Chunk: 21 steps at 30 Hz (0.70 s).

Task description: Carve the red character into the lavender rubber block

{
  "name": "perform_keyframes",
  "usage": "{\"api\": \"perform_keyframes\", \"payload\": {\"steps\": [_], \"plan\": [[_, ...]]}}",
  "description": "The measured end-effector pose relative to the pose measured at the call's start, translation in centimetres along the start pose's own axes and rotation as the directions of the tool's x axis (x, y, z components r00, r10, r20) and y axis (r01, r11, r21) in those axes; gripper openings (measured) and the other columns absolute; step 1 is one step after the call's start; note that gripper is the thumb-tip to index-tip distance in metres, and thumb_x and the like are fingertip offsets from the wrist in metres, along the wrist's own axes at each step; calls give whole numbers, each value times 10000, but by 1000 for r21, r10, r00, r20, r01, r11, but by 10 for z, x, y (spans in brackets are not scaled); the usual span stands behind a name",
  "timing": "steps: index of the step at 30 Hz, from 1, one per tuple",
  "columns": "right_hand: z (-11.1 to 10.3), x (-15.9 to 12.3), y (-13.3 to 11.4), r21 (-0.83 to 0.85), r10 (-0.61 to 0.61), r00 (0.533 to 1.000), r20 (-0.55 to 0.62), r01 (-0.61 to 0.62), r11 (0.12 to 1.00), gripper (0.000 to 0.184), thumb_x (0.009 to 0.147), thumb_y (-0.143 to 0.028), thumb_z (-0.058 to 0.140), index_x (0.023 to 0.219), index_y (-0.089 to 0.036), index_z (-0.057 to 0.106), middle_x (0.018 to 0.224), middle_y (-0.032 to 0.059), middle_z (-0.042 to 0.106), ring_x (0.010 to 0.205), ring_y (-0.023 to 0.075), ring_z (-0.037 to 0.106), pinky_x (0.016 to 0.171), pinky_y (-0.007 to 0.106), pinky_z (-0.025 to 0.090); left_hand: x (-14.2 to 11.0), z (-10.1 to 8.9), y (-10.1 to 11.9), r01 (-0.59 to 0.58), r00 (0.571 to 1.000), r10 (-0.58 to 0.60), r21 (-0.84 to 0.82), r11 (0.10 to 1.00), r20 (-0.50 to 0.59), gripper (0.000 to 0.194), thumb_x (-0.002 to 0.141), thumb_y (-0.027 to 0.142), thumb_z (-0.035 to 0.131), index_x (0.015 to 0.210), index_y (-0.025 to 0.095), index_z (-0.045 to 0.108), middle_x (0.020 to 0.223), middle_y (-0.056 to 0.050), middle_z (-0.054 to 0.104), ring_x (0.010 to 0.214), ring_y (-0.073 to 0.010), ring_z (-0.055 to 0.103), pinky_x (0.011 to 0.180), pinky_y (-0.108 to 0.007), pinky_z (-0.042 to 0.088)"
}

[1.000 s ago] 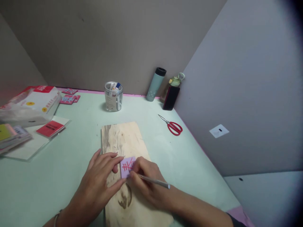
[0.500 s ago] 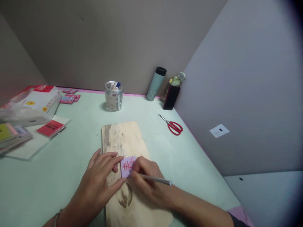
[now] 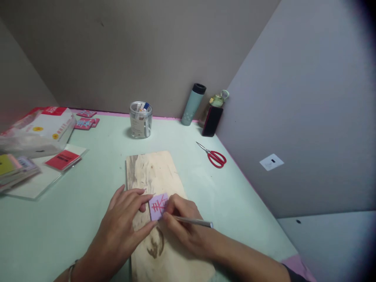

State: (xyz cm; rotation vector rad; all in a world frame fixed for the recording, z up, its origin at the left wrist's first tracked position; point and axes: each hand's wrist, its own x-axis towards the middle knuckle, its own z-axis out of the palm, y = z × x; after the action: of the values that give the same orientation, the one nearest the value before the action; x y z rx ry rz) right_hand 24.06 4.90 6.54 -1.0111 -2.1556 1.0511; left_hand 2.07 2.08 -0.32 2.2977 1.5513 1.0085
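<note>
A small lilac square (image 3: 154, 211) with a red Chinese character on it lies on a pale wooden board (image 3: 152, 168). My left hand (image 3: 123, 219) steadies the square, its index finger at the upper left edge and its thumb at the bottom edge. In a pinch, my right hand (image 3: 183, 223) holds a slim, silver pen-shaped tool (image 3: 195, 222) over the right side of the square. The fingers hide the tool's tip, so I cannot tell whether it is a pen or a blade.
Red-handled scissors (image 3: 216, 157) lie right of the board. Behind stand a clear jar (image 3: 141, 127) of pens, a teal tumbler (image 3: 193, 105), a bottle (image 3: 217, 100) and a phone (image 3: 212, 121). At left are a packaging bag (image 3: 49, 129), a red packet (image 3: 63, 159) and pink character pieces (image 3: 84, 123).
Both hands keep nearly the same places on the square. A little more of the character's red lines shows beside the right fingers; the view has shifted very slightly.
</note>
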Motion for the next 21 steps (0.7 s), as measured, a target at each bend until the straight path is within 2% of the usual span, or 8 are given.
{"api": "perform_keyframes", "payload": {"steps": [6, 9, 11, 15, 18, 21], "plan": [[5, 1, 5, 20, 26, 999, -46, -25, 999, 195, 964, -228, 495, 777, -225, 439, 728, -17, 513, 635, 136, 449, 601, 277, 348, -3, -3, 0, -29, 999, 28, -5, 1000, -46, 358, 893, 547, 734, 1005, 260, 550, 1072, -70, 683, 1337, -380, 550, 1153, -652, 333], [6, 1, 7, 40, 31, 998, -46, -29, 999, 201, 961, -238, 504, 770, -225, 441, 719, -18, 510, 628, 135, 440, 593, 276, 340, -4, -4, -4, -65, 998, 65, -9, 998, -11, 293, 943, 471, 690, 937, 260, 487, 1305, -114, 660, 1469, -383, 440, 1175, -683, 295], [6, 1, 9, 54, 40, 998, -51, -37, 998, 201, 955, -242, 509, 766, -225, 443, 711, -23, 502, 626, 134, 436, 589, 273, 334, -5, -4, -7, -62, 997, 63, -32, 998, 51, 237, 968, 410, 659, 964, 263, 473, 1386, -104, 643, 1521, -347, 395, 1209, -675, 269], [8, 2, 11, 79, 70, 994, -79, -63, 995, 183, 925, -232, 527, 759, -223, 449, 682, -36, 477, 604, 126, 417, 572, 264, 313, -4, -4, -12, -32, 992, 42, -85, 996, 118, 168, 983, 341, 622, 1018, 270, 474, 1322, -69, 680, 1477, -288, 471, 1226, -635, 282], [10, 2, 13, 96, 73, 992, -100, -63, 993, 184, 905, -222, 540, 749, -223, 443, 659, -47, 465, 577, 116, 393, 562, 260, 304, -4, -5, -10, -34, 995, 42, -94, 995, 92, 195, 968, 358, 640, 943, 269, 468, 1255, -58, 680, 1409, -309, 526, 1205, -635, 282], [10, 3, 14, 105, 72, 992, -100, -62, 993, 179, 911, -232, 542, 757, -222, 451, 655, -50, 464, 573, 114, 391, 563, 258, 308, -4, -4, -6, -37, 997, 42, -79, 996, 65, 238, 930, 354, 691, 913, 268, 470, 1091, -32, 686, 1344, -322, 565, 1184, -613, 292]]}}
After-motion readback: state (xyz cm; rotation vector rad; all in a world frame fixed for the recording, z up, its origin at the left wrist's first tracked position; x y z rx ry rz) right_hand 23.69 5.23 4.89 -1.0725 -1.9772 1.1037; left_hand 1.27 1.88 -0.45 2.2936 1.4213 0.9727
